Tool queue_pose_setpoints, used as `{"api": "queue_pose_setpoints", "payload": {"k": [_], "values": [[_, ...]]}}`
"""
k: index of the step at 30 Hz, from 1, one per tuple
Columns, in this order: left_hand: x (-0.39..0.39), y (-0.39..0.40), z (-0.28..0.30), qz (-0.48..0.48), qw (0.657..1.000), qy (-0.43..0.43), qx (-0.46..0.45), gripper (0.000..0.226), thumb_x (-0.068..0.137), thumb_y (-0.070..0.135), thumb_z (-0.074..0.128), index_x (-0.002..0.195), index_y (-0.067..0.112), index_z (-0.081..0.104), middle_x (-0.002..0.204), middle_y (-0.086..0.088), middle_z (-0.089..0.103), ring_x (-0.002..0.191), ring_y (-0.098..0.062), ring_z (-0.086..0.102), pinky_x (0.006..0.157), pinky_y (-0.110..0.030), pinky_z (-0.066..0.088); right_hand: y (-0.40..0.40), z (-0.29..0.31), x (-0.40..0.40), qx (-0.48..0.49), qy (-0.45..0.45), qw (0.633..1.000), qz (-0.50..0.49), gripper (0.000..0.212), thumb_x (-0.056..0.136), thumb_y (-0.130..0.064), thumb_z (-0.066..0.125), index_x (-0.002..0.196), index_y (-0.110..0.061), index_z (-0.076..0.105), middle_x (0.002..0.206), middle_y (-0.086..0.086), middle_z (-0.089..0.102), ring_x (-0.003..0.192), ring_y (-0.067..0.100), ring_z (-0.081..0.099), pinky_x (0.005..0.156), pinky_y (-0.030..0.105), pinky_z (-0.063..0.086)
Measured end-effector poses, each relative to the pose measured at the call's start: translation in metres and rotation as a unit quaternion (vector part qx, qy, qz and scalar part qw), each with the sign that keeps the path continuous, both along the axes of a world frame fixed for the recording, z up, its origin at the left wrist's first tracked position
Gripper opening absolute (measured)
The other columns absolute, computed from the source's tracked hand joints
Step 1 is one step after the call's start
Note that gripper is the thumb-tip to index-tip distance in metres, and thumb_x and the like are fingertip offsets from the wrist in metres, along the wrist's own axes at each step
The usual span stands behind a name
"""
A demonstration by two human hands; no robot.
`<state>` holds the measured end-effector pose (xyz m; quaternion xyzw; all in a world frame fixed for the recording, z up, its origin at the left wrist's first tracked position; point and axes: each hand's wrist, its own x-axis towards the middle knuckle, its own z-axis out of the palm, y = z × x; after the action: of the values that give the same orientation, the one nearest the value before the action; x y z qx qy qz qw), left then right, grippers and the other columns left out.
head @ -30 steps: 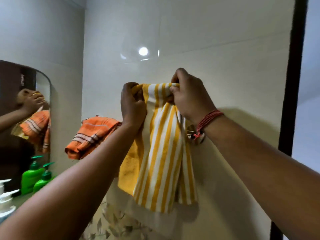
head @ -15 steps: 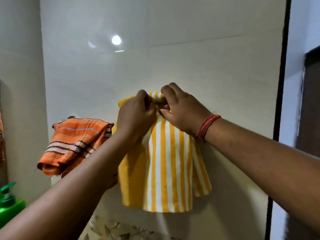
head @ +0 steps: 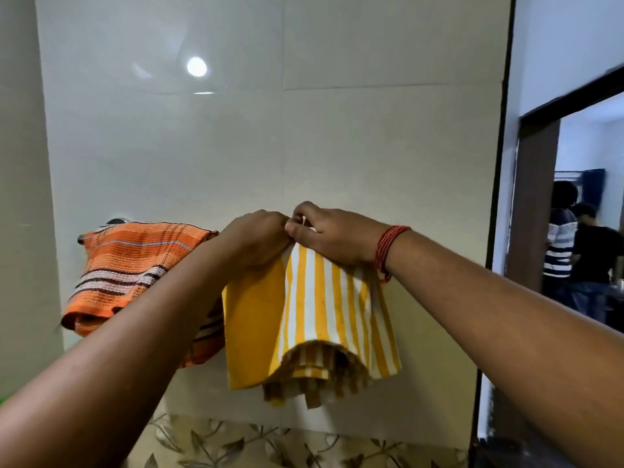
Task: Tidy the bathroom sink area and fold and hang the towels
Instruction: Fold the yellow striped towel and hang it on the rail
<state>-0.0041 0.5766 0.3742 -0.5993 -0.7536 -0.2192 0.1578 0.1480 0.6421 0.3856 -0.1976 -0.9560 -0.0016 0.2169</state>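
Note:
A yellow and white striped towel (head: 317, 309) hangs folded against the tiled wall. My left hand (head: 255, 243) grips its top edge on the left. My right hand (head: 332, 236) pinches the top edge right beside it, and the two hands touch. An orange striped towel (head: 135, 265) hangs over the towel rail (head: 116, 221) to the left, its right part behind my left forearm. The rail under the yellow towel is hidden by the hands and cloth.
Glossy pale wall tiles (head: 270, 146) fill the view, with a leaf-patterned band (head: 270, 447) low down. A dark door frame (head: 499, 197) bounds the wall on the right. Two people (head: 580, 258) stand in the room beyond it.
The towel and both hands have come lower in the view and the hands have closed together at its top. The view has swung right, so the mirror and green bottles have left it.

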Motion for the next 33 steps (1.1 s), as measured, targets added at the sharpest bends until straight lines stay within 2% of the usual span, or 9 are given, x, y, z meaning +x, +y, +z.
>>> {"api": "queue_pose_setpoints", "payload": {"k": [3, 7, 11, 14, 19, 22, 28, 31, 33], "values": [[-0.003, -0.002, 0.000, -0.005, 1.000, -0.027, 0.009, 0.054, 0.106, 0.050, 0.026, 0.131, 0.019, 0.062, 0.138, -0.011, 0.061, 0.120, -0.032, 0.057, 0.101, -0.044, 0.046, 0.007, 0.002, 0.014, 0.004, -0.064, 0.997, -0.030, 0.065, 0.089, -0.069, 0.051, 0.139, -0.029, 0.045, 0.123, -0.003, 0.061, 0.108, 0.017, 0.058, 0.090, 0.032, 0.048], [-0.008, 0.000, 0.000, 0.025, 0.999, -0.023, 0.013, 0.067, 0.103, 0.059, 0.019, 0.131, 0.017, 0.063, 0.139, -0.012, 0.060, 0.123, -0.033, 0.056, 0.101, -0.043, 0.044, 0.006, 0.012, 0.014, -0.038, -0.107, 0.993, -0.027, 0.046, 0.087, -0.064, 0.060, 0.114, -0.027, 0.060, 0.109, -0.009, 0.064, 0.100, 0.015, 0.062, 0.083, 0.028, 0.049], [-0.012, 0.004, -0.006, -0.011, 0.996, 0.047, 0.078, 0.063, 0.105, 0.051, 0.018, 0.118, 0.015, 0.068, 0.125, -0.013, 0.066, 0.111, -0.029, 0.060, 0.093, -0.040, 0.046, -0.012, 0.027, 0.002, 0.043, -0.183, 0.979, -0.081, 0.070, 0.089, -0.066, 0.054, 0.138, -0.015, 0.052, 0.133, 0.004, 0.061, 0.113, 0.019, 0.058, 0.088, 0.026, 0.042], [-0.020, 0.008, -0.010, -0.044, 0.987, 0.034, 0.149, 0.055, 0.107, 0.043, 0.024, 0.101, 0.013, 0.069, 0.106, -0.012, 0.071, 0.095, -0.027, 0.062, 0.079, -0.039, 0.047, -0.025, 0.015, -0.011, 0.099, -0.126, 0.986, -0.052, 0.078, 0.089, -0.064, 0.057, 0.145, -0.013, 0.041, 0.136, 0.007, 0.057, 0.121, 0.022, 0.056, 0.084, 0.025, 0.037], [-0.018, -0.001, -0.020, 0.001, 0.940, 0.160, 0.303, 0.049, 0.102, 0.046, 0.026, 0.085, 0.011, 0.057, 0.067, -0.010, 0.063, 0.060, -0.036, 0.058, 0.055, -0.032, 0.029, -0.012, -0.003, -0.016, 0.136, -0.059, 0.986, -0.080, 0.062, 0.074, -0.072, 0.065, 0.114, -0.025, 0.057, 0.095, -0.003, 0.059, 0.085, 0.020, 0.057, 0.068, 0.032, 0.043], [-0.016, -0.008, -0.029, 0.015, 0.933, 0.195, 0.302, 0.052, 0.100, 0.052, 0.025, 0.088, 0.012, 0.055, 0.063, -0.007, 0.061, 0.053, -0.032, 0.053, 0.052, -0.029, 0.027, -0.009, 0.002, -0.011, 0.103, -0.067, 0.990, -0.075, 0.053, 0.077, -0.066, 0.066, 0.109, -0.024, 0.059, 0.094, -0.004, 0.062, 0.083, 0.018, 0.059, 0.065, 0.031, 0.046], [-0.027, -0.012, -0.048, -0.062, 0.951, 0.171, 0.248, 0.075, 0.094, 0.070, 0.003, 0.094, 0.018, 0.057, 0.082, -0.003, 0.063, 0.074, -0.025, 0.059, 0.060, -0.034, 0.039, -0.006, 0.003, 0.010, 0.071, -0.108, 0.990, -0.063, 0.043, 0.082, -0.044, 0.067, 0.117, -0.024, 0.050, 0.089, -0.005, 0.065, 0.079, 0.015, 0.063, 0.066, 0.031, 0.052], [-0.031, -0.010, -0.037, -0.047, 0.962, 0.171, 0.209, 0.070, 0.090, 0.069, 0.000, 0.095, 0.024, 0.054, 0.083, 0.001, 0.063, 0.078, -0.025, 0.060, 0.063, -0.034, 0.039, -0.004, 0.004, 0.022, 0.068, -0.129, 0.986, -0.080, 0.050, 0.081, -0.037, 0.070, 0.121, -0.022, 0.044, 0.090, -0.002, 0.061, 0.078, 0.017, 0.060, 0.060, 0.030, 0.049], [-0.034, -0.010, -0.035, -0.044, 0.966, 0.170, 0.190, 0.060, 0.092, 0.067, 0.000, 0.090, 0.030, 0.048, 0.080, 0.004, 0.060, 0.078, -0.024, 0.060, 0.064, -0.033, 0.035, -0.001, 0.005, 0.032, 0.063, -0.141, 0.983, -0.095, 0.055, 0.083, -0.041, 0.069, 0.126, -0.019, 0.044, 0.106, 0.004, 0.063, 0.088, 0.019, 0.060, 0.071, 0.034, 0.053]]}}
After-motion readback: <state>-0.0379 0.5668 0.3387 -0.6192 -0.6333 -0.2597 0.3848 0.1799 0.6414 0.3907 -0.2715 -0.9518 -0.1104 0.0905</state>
